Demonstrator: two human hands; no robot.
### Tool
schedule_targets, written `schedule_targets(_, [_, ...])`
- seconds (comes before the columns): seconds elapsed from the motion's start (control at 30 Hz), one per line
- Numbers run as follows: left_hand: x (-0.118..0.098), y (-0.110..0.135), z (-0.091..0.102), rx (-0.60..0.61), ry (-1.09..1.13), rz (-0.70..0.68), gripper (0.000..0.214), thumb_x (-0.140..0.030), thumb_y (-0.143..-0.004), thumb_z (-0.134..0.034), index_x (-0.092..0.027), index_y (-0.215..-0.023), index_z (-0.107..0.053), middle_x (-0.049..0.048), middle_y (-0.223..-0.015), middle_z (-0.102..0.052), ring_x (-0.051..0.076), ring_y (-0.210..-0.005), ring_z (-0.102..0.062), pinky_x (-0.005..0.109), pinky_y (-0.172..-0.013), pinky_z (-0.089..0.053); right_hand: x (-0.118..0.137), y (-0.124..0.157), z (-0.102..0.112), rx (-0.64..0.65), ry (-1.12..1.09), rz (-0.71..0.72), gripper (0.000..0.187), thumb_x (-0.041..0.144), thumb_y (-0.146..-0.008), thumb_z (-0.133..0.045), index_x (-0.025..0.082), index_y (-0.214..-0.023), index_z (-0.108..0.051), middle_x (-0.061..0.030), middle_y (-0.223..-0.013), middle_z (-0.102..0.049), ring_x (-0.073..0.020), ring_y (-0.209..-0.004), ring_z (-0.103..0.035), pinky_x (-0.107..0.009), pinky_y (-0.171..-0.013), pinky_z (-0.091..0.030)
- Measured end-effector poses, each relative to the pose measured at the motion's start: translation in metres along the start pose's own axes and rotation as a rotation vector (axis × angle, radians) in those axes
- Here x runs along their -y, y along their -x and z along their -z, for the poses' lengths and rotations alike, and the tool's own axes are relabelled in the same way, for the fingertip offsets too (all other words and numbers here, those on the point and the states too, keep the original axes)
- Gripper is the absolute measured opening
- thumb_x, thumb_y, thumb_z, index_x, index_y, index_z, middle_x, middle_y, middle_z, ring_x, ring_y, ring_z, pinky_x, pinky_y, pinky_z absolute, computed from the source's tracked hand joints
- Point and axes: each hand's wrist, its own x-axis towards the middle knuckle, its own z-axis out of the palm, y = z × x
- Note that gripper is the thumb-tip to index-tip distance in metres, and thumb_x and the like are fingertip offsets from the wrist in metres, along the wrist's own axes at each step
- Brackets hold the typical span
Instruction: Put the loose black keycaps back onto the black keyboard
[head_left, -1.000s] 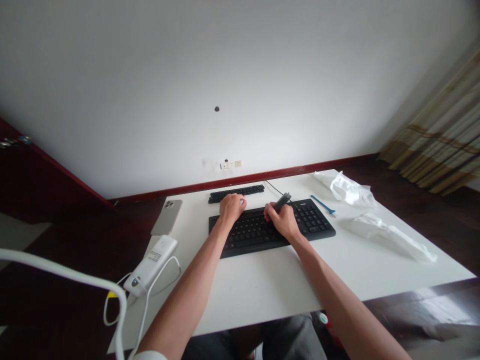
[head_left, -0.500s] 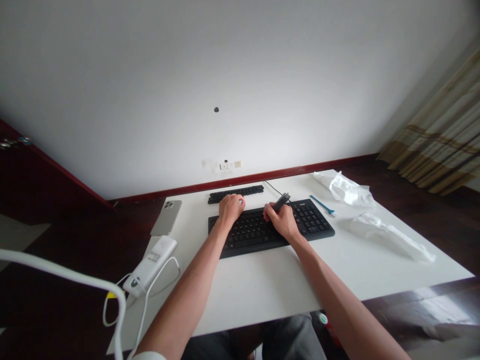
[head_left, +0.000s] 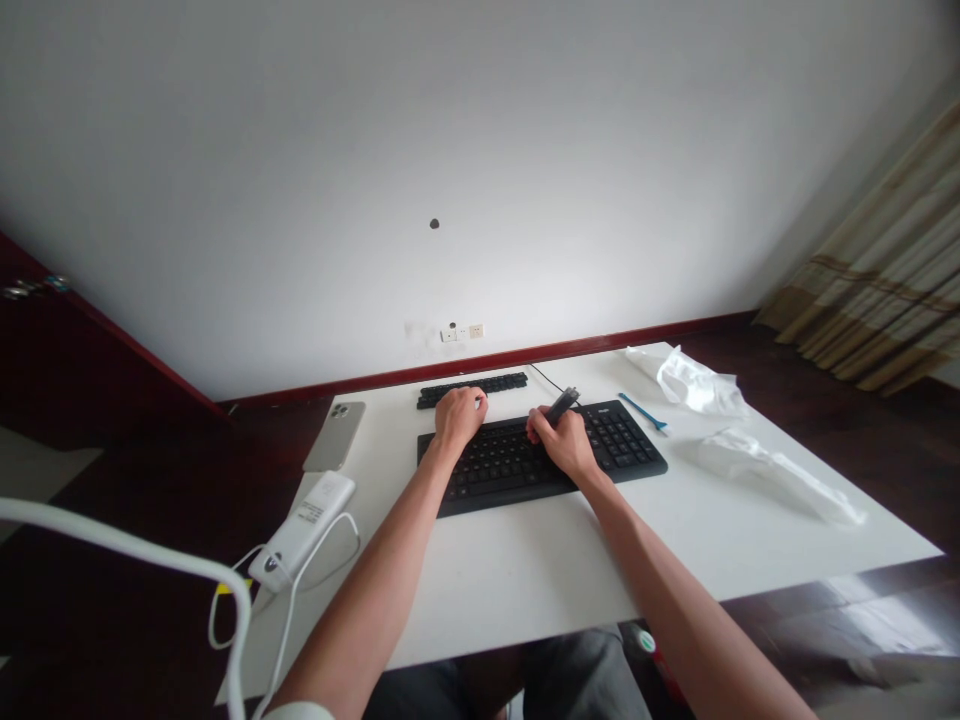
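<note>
A black keyboard [head_left: 622, 447] lies on the white table [head_left: 540, 570]. My left hand [head_left: 459, 416] rests at the keyboard's far left edge with its fingers curled, something small and pale at the fingertips that I cannot make out. My right hand [head_left: 564, 440] sits over the middle keys, closed round a dark slim tool [head_left: 562, 404] that points up and away. Just behind the keyboard lies a row of loose black keycaps [head_left: 472, 387].
A phone [head_left: 334, 435] lies face down at the left, with a white power bank [head_left: 304, 530] and its white cable [head_left: 225, 590] nearer me. A blue brush [head_left: 643, 411] and crumpled white plastic wrapping [head_left: 697, 382] [head_left: 780, 472] lie to the right. A wall with a socket [head_left: 461, 330] stands behind.
Both hands stay almost still on the keyboard; the view has shifted slightly.
</note>
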Motion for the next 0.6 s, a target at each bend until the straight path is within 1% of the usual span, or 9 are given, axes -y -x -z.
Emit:
schedule_targets(0.1, [0.004,0.002,0.016,-0.047,0.011,0.019,0.025,-0.026,-0.098,-0.053,-0.027,-0.099,-0.079,0.0047,-0.102,-0.078,0.022,-0.094,-0.068,0.030,-0.080,-0.047,0.000,0.000,0.000,-0.004,-0.023,-0.007,0.041,0.038,-0.096,-0.051,0.020,-0.063,-0.067,-0.0001,-0.058,-0.067,-0.0172,-0.060,-0.064,-0.027,-0.069,-0.045])
schedule_targets(0.2, [0.009,0.009,0.034,-0.099,0.023,0.025,0.022,-0.024,-0.096,-0.056,-0.027,-0.097,-0.078,0.0034,-0.095,-0.076,0.021,-0.086,-0.066,0.029,-0.075,-0.045,0.000,0.000,0.001,-0.024,-0.036,0.007,0.042,0.041,-0.097,-0.051,0.020,-0.063,-0.067,-0.0007,-0.060,-0.067,-0.0178,-0.062,-0.063,-0.028,-0.069,-0.044])
schedule_targets(0.3, [0.008,0.025,0.044,-0.128,0.052,-0.048,0.018,-0.025,-0.096,-0.059,-0.026,-0.097,-0.078,0.0027,-0.089,-0.072,0.019,-0.083,-0.064,0.029,-0.074,-0.045,0.000,0.000,0.002,-0.078,-0.090,0.020,0.046,0.049,-0.099,-0.049,0.020,-0.068,-0.068,-0.0014,-0.064,-0.066,-0.0182,-0.064,-0.061,-0.029,-0.067,-0.043])
schedule_targets(0.4, [-0.004,0.047,0.043,-0.128,0.116,-0.174,0.017,-0.030,-0.097,-0.061,-0.025,-0.099,-0.077,0.0027,-0.089,-0.069,0.019,-0.088,-0.062,0.029,-0.075,-0.046,0.000,0.000,0.002,-0.131,-0.137,0.052,0.052,0.056,-0.101,-0.045,0.020,-0.073,-0.070,-0.0027,-0.069,-0.066,-0.0187,-0.067,-0.059,-0.029,-0.068,-0.043])
schedule_targets(0.47, [-0.014,0.060,0.038,-0.141,0.151,-0.236,0.019,-0.031,-0.099,-0.060,-0.023,-0.096,-0.077,0.0035,-0.090,-0.069,0.019,-0.091,-0.061,0.030,-0.080,-0.048,0.000,0.001,0.001,-0.138,-0.147,0.063,0.055,0.059,-0.101,-0.045,0.019,-0.072,-0.071,-0.0036,-0.068,-0.065,-0.0191,-0.068,-0.060,-0.030,-0.070,-0.043])
schedule_targets(0.53, [-0.025,0.069,0.032,-0.119,0.168,-0.298,0.022,-0.032,-0.099,-0.059,-0.022,-0.090,-0.076,0.0040,-0.087,-0.068,0.019,-0.090,-0.061,0.031,-0.083,-0.049,0.000,0.001,0.001,-0.125,-0.163,0.041,0.058,0.061,-0.100,-0.047,0.019,-0.068,-0.070,-0.0037,-0.063,-0.064,-0.0189,-0.065,-0.060,-0.030,-0.068,-0.044])
schedule_targets(0.6, [-0.033,0.075,0.028,-0.083,0.180,-0.337,0.021,-0.033,-0.098,-0.061,-0.022,-0.089,-0.075,0.0042,-0.089,-0.068,0.020,-0.092,-0.061,0.031,-0.084,-0.050,0.000,0.001,0.001,-0.124,-0.179,0.001,0.059,0.063,-0.098,-0.049,0.019,-0.064,-0.068,-0.0031,-0.059,-0.061,-0.0178,-0.060,-0.059,-0.029,-0.064,-0.043])
